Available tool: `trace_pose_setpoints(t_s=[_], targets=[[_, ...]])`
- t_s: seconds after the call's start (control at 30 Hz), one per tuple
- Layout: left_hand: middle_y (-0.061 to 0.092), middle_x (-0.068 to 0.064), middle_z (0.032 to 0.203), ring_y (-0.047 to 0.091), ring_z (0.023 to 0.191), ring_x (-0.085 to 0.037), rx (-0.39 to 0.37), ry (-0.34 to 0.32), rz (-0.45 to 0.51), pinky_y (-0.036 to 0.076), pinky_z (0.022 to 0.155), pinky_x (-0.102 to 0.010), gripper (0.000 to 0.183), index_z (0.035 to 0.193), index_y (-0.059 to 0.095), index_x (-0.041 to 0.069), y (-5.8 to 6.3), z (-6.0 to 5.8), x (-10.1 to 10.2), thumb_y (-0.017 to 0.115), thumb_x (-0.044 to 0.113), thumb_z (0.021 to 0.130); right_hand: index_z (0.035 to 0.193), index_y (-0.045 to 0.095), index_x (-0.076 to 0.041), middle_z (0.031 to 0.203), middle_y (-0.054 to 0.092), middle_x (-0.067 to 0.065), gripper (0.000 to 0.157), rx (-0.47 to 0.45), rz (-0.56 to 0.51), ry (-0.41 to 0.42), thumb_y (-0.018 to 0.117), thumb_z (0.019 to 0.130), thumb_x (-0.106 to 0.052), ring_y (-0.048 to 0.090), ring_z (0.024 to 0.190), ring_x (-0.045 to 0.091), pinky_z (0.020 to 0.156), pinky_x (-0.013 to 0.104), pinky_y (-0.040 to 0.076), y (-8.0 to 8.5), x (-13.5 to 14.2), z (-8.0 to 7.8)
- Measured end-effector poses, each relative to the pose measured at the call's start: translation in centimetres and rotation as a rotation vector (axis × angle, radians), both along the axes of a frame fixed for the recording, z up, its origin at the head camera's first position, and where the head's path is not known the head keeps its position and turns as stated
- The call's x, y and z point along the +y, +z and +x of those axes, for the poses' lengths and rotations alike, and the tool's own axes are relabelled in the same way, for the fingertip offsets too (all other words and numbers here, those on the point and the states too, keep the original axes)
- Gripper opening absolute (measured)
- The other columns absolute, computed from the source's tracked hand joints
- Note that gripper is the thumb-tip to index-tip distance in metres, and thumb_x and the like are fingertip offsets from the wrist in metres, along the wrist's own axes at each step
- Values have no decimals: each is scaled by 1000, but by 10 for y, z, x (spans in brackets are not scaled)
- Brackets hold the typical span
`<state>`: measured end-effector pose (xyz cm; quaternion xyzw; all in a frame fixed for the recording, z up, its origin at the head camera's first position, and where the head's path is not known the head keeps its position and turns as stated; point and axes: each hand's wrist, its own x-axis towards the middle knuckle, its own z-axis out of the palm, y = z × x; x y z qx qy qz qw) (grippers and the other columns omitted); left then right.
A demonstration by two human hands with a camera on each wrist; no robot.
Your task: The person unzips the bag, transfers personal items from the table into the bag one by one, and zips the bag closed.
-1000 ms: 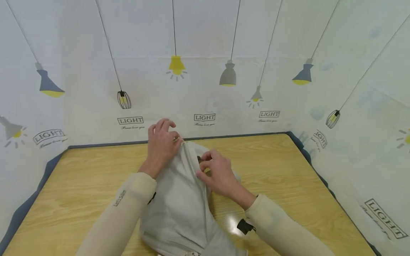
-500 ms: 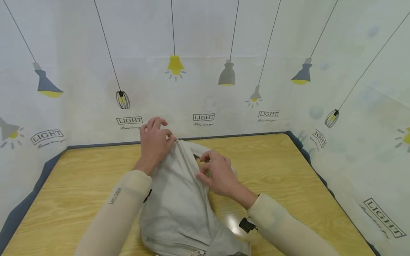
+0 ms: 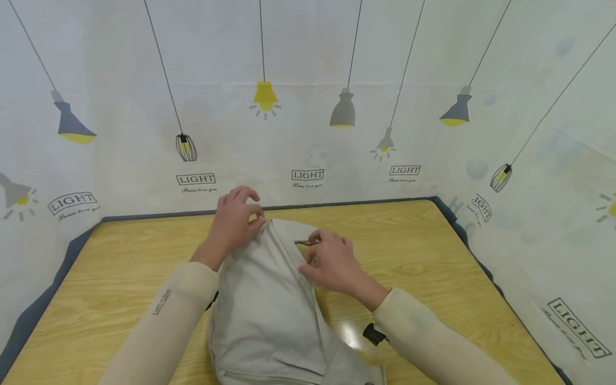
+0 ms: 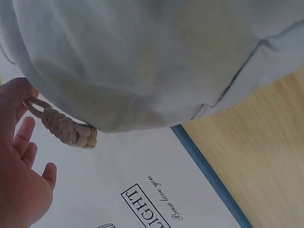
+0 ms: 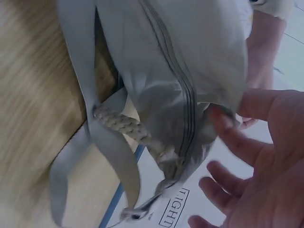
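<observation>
A pale grey fabric bag (image 3: pixel 269 310) with a long zipper (image 5: pixel 183 90) lies on the wooden table. At its far top end is my left hand (image 3: pixel 233 222), thumb and forefinger pinching the loop of a braided zipper pull (image 4: pixel 66 128); the other fingers are loosely bent. My right hand (image 3: pixel 334 262) is at the bag's right side beside the zipper. In the right wrist view, the thumb and forefinger of that hand pinch the edge of the bag's fabric (image 5: pixel 204 137), with its other fingers apart. A second braided cord (image 5: pixel 123 126) hangs by the strap.
A grey strap (image 5: pixel 78 61) loops over the wooden table (image 3: pixel 433 278). White panels (image 3: pixel 308 139) printed with lamps stand behind and at both sides, with a dark blue border (image 3: pixel 159 217) along the table's far edge. Small black devices (image 3: pixel 374 335) sit at the wrists.
My left hand and the bag's top end have shifted slightly left and toward me. My right hand stays nearly in place, and the bag's front lies flatter and wider.
</observation>
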<state>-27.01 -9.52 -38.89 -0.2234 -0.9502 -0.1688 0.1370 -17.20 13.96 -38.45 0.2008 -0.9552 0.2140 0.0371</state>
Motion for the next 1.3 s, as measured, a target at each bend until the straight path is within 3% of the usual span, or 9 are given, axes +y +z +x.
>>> trace_pose_setpoints(t_s=[0.2, 0.43, 0.6, 0.9, 1.07, 1.3], targets=[[55, -4, 123, 38, 133, -29, 28, -51, 29, 32, 106, -58, 14, 83, 75, 14, -3, 7, -1, 73, 27, 87, 83, 76, -20, 141, 51, 8, 34, 0, 26, -117, 55, 94, -43, 44, 133, 30, 103, 58, 31, 2, -24, -24], [58, -3, 120, 41, 133, -27, 60, -75, 45, 33, 108, -55, 9, 82, 76, 15, -5, 16, -1, 74, 23, 85, 74, 71, -15, 138, 53, 9, 37, -1, 30, -79, 58, 93, -44, 44, 132, 29, 101, 57, 31, 6, -45, -40], [59, -2, 118, 41, 133, -27, 65, -62, 47, 33, 108, -55, 11, 77, 75, 14, -5, 19, -3, 74, 23, 83, 60, 62, -15, 130, 56, 6, 35, -16, 1, -37, 66, 90, -34, 46, 125, 29, 101, 58, 30, 10, -45, -35], [58, -1, 117, 43, 129, -27, 83, 2, -28, 33, 104, -54, 16, 72, 73, 19, -11, 15, 1, 74, 30, 83, 62, 62, -17, 128, 56, 3, 30, -68, -5, 39, 68, 89, -30, 47, 125, 30, 100, 58, 29, 11, -42, -21], [58, 0, 115, 45, 124, -25, 113, -24, -34, 34, 104, -52, 17, 72, 72, 18, -14, 15, 5, 73, 30, 84, 61, 58, -17, 127, 56, 2, 33, -62, 6, 27, 69, 89, -31, 47, 124, 30, 101, 58, 30, 10, -39, -17], [58, -1, 115, 45, 126, -25, 96, -16, -33, 33, 106, -52, 14, 74, 73, 17, -19, 16, 1, 74, 27, 84, 59, 61, -17, 125, 57, 3, 36, 4, 141, -56, 68, 89, -35, 47, 123, 32, 104, 60, 30, 1, -32, -20]])
